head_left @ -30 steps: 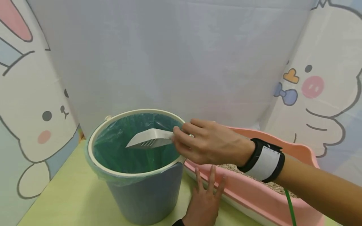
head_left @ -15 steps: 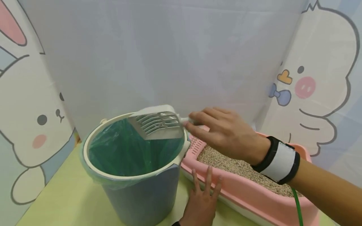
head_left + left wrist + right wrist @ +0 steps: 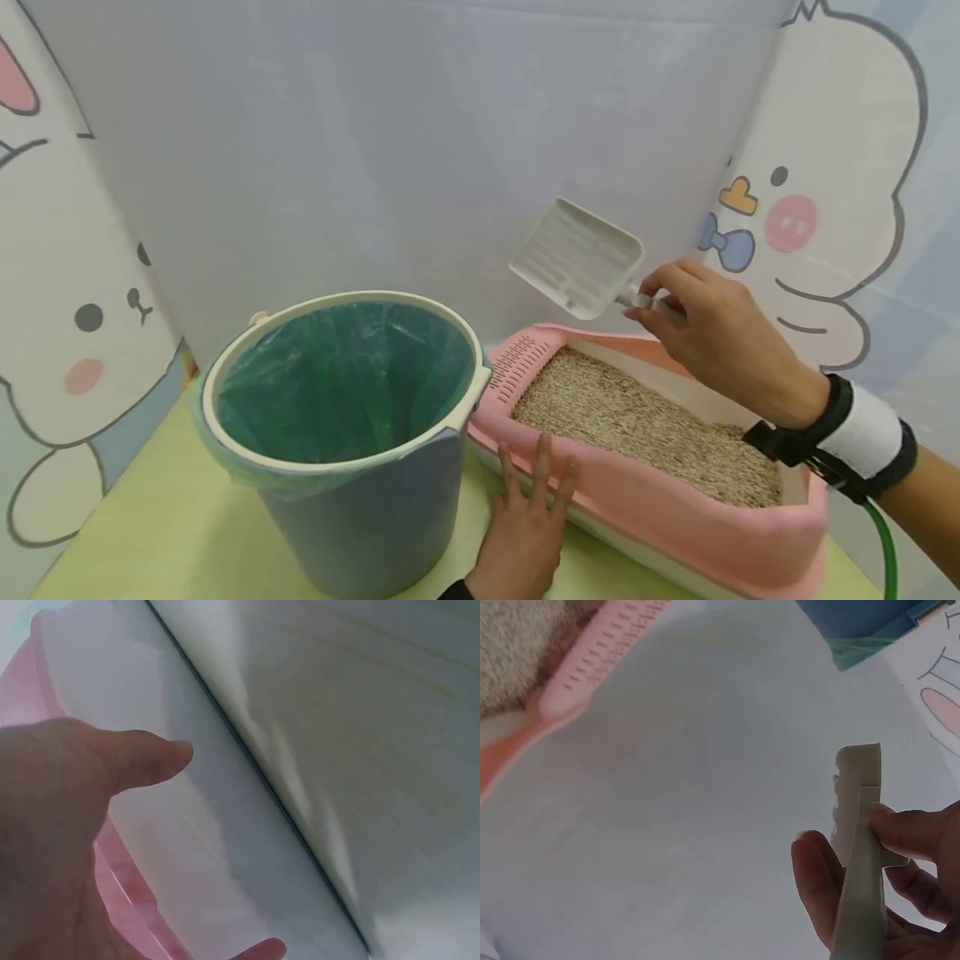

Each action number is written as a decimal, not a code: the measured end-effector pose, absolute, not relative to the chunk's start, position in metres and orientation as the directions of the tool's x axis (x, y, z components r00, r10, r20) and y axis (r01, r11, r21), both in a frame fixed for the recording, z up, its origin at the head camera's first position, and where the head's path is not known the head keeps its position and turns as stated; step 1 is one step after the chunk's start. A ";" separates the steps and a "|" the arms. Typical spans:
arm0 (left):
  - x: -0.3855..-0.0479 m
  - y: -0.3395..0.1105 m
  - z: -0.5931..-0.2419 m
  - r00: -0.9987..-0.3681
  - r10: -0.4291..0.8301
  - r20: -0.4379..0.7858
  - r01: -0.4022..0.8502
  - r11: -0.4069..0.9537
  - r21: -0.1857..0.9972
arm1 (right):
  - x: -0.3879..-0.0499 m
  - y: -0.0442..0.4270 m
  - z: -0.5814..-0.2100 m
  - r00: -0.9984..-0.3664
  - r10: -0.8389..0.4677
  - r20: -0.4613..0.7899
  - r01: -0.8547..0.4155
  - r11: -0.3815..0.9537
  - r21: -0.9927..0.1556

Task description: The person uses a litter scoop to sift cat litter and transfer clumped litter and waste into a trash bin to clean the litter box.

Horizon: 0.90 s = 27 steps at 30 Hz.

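Observation:
My right hand (image 3: 720, 342) grips the handle of a white slotted litter scoop (image 3: 581, 257), held up above the far side of a pink litter box (image 3: 637, 483). In the right wrist view, thumb and fingers pinch the scoop's handle (image 3: 862, 877). Tan pellet litter (image 3: 637, 417) fills the box, with a darker patch near its right end. Against the box's near outer wall rests my left hand (image 3: 522, 533), fingers straight and spread. The left wrist view shows that hand (image 3: 52, 825) beside the box's white lower part (image 3: 180, 825).
A blue-grey bucket (image 3: 375, 517) lined with a green plastic bag (image 3: 322, 383) stands left of the litter box. Both are on a yellow-green tabletop (image 3: 165, 500). Behind hangs a pale curtain (image 3: 375, 150), with cartoon-printed panels at both sides. A green cord (image 3: 883, 533) trails from the right wrist strap.
My right hand has carried the scoop from over the bucket rightward and up, above the litter box. The scoop has turned over so its hollow side shows. My left hand stays against the box.

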<state>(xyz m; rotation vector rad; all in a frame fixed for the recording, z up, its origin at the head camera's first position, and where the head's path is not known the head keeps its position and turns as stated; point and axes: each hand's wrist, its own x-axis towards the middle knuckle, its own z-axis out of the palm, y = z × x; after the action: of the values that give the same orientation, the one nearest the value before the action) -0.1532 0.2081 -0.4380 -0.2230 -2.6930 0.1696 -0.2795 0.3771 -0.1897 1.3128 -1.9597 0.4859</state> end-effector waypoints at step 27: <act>-0.153 0.209 -0.433 -0.900 0.173 0.401 0.145 0.984 -0.100 | -0.331 0.389 -0.292 -0.702 -0.640 -0.311 -0.438 0.733 -0.521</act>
<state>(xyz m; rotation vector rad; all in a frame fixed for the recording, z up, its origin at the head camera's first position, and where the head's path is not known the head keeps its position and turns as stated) -0.1529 0.2086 -0.4335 -0.2273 -2.7099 0.0944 -0.3306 0.3892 -0.2925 1.1226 -3.3647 0.7811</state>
